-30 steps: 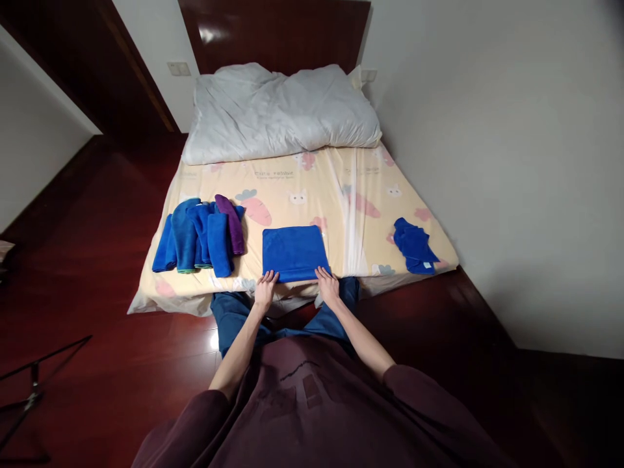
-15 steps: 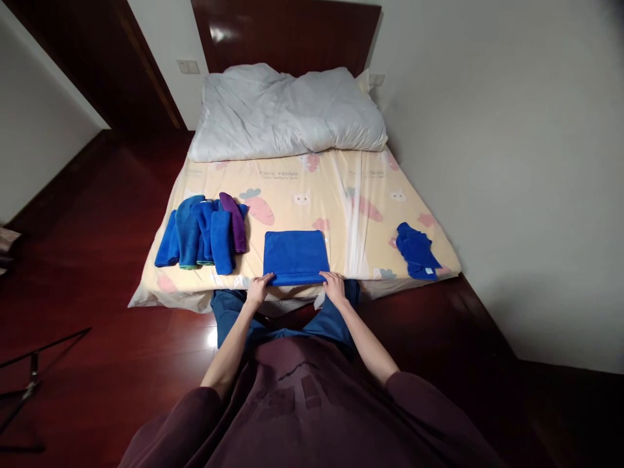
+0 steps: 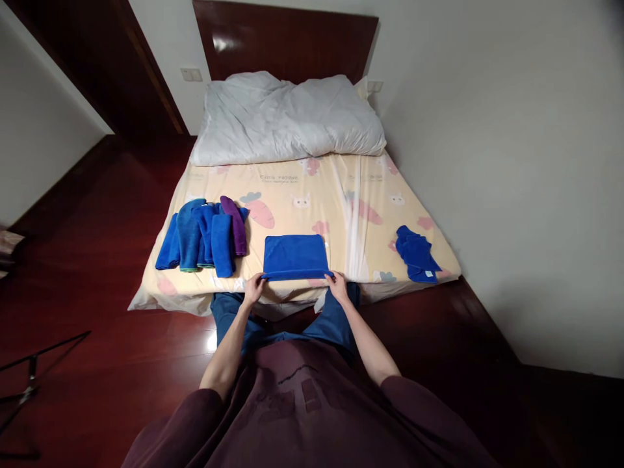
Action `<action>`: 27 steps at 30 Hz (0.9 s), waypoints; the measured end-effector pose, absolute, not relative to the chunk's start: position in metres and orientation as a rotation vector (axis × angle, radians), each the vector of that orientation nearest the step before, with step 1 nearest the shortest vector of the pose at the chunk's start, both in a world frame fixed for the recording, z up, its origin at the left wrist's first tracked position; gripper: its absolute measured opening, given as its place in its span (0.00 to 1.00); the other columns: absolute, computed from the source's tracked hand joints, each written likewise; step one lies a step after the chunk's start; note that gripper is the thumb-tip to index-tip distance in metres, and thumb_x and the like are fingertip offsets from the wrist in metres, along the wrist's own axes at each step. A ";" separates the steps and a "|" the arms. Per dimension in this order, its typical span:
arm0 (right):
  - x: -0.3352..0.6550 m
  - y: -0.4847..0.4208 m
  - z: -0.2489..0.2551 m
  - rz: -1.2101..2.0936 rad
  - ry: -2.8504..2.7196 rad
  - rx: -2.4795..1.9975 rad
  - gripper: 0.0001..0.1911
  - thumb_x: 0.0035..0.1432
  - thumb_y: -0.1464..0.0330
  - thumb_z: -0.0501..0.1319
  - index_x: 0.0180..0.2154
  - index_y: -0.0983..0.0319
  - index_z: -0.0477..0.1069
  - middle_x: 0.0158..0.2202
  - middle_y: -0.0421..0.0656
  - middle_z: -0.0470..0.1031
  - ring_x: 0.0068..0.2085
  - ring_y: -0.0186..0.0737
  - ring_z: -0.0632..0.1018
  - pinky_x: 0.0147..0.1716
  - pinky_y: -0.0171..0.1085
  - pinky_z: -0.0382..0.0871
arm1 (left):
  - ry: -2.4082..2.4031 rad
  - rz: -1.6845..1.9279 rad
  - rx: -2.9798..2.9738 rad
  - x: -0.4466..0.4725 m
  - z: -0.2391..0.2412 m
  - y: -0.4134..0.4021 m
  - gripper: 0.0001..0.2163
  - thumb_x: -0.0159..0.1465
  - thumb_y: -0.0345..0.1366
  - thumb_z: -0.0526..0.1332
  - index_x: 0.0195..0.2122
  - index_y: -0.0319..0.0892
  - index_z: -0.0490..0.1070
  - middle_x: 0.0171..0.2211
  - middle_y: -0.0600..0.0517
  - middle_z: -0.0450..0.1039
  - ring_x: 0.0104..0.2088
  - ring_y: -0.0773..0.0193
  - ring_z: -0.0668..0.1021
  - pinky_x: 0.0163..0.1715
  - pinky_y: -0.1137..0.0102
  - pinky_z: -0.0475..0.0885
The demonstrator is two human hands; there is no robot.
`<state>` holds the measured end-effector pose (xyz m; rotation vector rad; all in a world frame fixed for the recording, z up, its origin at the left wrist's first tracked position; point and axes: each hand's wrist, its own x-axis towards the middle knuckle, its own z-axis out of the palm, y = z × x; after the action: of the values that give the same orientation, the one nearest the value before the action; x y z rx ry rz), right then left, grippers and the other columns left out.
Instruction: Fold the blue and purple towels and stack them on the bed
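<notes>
A blue towel [image 3: 295,253] lies on the bed near its front edge, its near side folded over into a narrow roll. My left hand [image 3: 254,287] pinches the left end of that roll. At the right end, my right hand [image 3: 337,286] grips the same roll between thumb and fingers. Left of it rests a group of several rolled towels, among them a blue one [image 3: 222,246], a teal-blue one [image 3: 189,234] and a purple one [image 3: 234,225]. A crumpled blue towel [image 3: 416,253] with a small white tag lies off to the right.
The bed [image 3: 292,188] has a yellow sheet with carrot and rabbit prints. A white quilt [image 3: 292,120] is heaped against the dark headboard [image 3: 292,42]. A wall [image 3: 511,162] runs along the right. A black metal stand [image 3: 32,374] is on the floor at left.
The near edge of the towel has been rolled further away from me, so less of the flat part shows. Both hands have stayed at its ends.
</notes>
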<state>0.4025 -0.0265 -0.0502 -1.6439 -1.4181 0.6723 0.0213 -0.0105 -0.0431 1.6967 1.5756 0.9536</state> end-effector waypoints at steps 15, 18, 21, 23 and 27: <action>0.402 -0.027 -0.043 0.714 -1.454 -1.643 0.28 0.61 0.41 0.55 0.26 0.58 0.65 0.23 0.39 0.69 0.27 0.39 0.70 0.31 0.37 0.69 | 1.668 0.962 1.631 0.029 -0.036 -0.006 0.16 0.67 0.48 0.56 0.44 0.42 0.75 0.38 0.46 0.81 0.38 0.56 0.82 0.43 0.64 0.77; 0.401 -0.028 -0.039 0.718 -1.448 -1.644 0.28 0.61 0.41 0.55 0.27 0.59 0.69 0.24 0.42 0.71 0.29 0.42 0.73 0.32 0.38 0.71 | 1.683 0.991 1.598 0.029 -0.036 -0.007 0.16 0.67 0.49 0.57 0.42 0.41 0.75 0.38 0.45 0.81 0.38 0.56 0.82 0.43 0.64 0.78; 0.400 -0.030 -0.036 0.702 -1.439 -1.656 0.28 0.61 0.42 0.56 0.29 0.59 0.72 0.25 0.43 0.73 0.30 0.43 0.75 0.33 0.39 0.72 | 1.713 0.998 1.563 0.029 -0.037 -0.006 0.16 0.66 0.49 0.58 0.41 0.41 0.76 0.39 0.45 0.82 0.39 0.56 0.83 0.44 0.63 0.78; 0.399 -0.031 -0.035 0.693 -1.429 -1.666 0.28 0.61 0.42 0.56 0.29 0.60 0.73 0.25 0.43 0.74 0.30 0.43 0.75 0.33 0.39 0.73 | 1.731 0.999 1.551 0.028 -0.037 -0.006 0.16 0.65 0.50 0.59 0.40 0.41 0.76 0.39 0.44 0.82 0.40 0.55 0.83 0.45 0.62 0.78; 0.399 -0.032 -0.037 0.700 -1.407 -1.664 0.28 0.61 0.43 0.57 0.30 0.60 0.74 0.25 0.43 0.75 0.30 0.43 0.76 0.33 0.39 0.74 | 1.747 0.991 1.542 0.027 -0.038 -0.005 0.16 0.64 0.50 0.60 0.40 0.41 0.77 0.37 0.44 0.83 0.39 0.54 0.83 0.44 0.62 0.78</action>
<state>0.3991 -0.0323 -0.0365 -1.6640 -1.4071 0.7000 0.0270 -0.0047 -0.0380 1.5421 1.7470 0.9911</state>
